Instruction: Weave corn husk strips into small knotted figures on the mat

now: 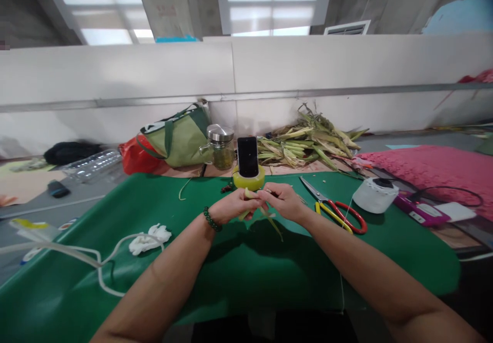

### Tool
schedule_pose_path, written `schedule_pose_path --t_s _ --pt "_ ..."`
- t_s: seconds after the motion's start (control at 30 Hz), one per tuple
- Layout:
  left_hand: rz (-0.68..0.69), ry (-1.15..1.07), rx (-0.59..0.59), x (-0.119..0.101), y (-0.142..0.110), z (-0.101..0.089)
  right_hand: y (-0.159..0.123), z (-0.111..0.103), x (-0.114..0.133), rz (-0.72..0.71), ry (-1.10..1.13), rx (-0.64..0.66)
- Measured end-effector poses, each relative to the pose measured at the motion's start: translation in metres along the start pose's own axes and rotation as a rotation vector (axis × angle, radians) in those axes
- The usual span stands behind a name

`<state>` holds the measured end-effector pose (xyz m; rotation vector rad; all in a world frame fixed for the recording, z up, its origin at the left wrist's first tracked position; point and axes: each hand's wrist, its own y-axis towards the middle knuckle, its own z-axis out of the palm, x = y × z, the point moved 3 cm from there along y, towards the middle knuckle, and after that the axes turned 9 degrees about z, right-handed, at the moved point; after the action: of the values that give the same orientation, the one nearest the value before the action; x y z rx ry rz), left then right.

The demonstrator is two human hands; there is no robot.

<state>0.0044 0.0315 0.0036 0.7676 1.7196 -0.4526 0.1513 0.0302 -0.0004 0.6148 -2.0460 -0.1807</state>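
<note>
Over the middle of the green mat [239, 281], my left hand [235, 204] and my right hand [284, 202] meet with their fingers pinched together. Between them is a pale green corn husk strip [251, 194], its upper end poking out above the left fingers. Thin ends of husk [275, 226] hang below my right hand. Both hands grip the husk; the exact fold between the fingertips is partly hidden. My left wrist wears a dark green bead bracelet [211, 220]. Just behind the hands, a phone [247, 156] stands upright in a yellow roll of tape [248, 179].
Red-handled scissors [348, 217] and yellow-handled pliers or snips [335, 217] lie right, beside a white thread spool [375, 195]. A husk pile [308, 140], glass jar [221, 148] and green bag [177, 135] stand behind. White cable [98, 261] and crumpled tissue [150, 239] lie left.
</note>
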Motion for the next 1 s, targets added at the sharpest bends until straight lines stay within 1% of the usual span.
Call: schedule_pose_path --t_s 0.2,0.33,0.4,0.5,0.57,0.63,0.7,0.8,0.9,1.0 --pt "0.01 0.125 0.027 -0.004 -0.002 -0.003 -0.002 -0.002 0.002 0.005 -0.004 -0.129" --pt "0.002 0.103 0.027 -0.003 -0.003 -0.002 0.001 -0.005 0.0 0.045 0.039 -0.152" --pt "0.017 0.069 -0.024 -0.002 -0.002 -0.004 0.004 -0.006 -0.004 0.105 0.105 -0.104" --pt "0.045 -0.006 -0.181 0.0 0.0 -0.01 0.008 -0.003 -0.014 0.254 0.177 0.097" --pt "0.057 -0.045 -0.257 0.002 0.001 -0.014 0.009 -0.002 -0.02 0.344 0.18 0.209" --pt "0.059 -0.05 -0.277 0.002 0.002 -0.015 0.009 -0.001 -0.021 0.38 0.184 0.233" --pt "0.05 -0.04 -0.27 0.001 0.002 -0.014 0.008 -0.002 -0.019 0.36 0.197 0.204" --pt "0.04 -0.019 -0.285 0.0 0.001 -0.012 0.007 -0.003 -0.013 0.284 0.169 0.162" --pt "0.041 0.044 -0.293 0.0 0.001 -0.012 0.005 -0.004 -0.008 0.156 0.042 0.09" --pt "0.035 0.116 -0.258 -0.001 0.0 -0.014 0.004 -0.008 -0.005 0.038 -0.085 0.028"
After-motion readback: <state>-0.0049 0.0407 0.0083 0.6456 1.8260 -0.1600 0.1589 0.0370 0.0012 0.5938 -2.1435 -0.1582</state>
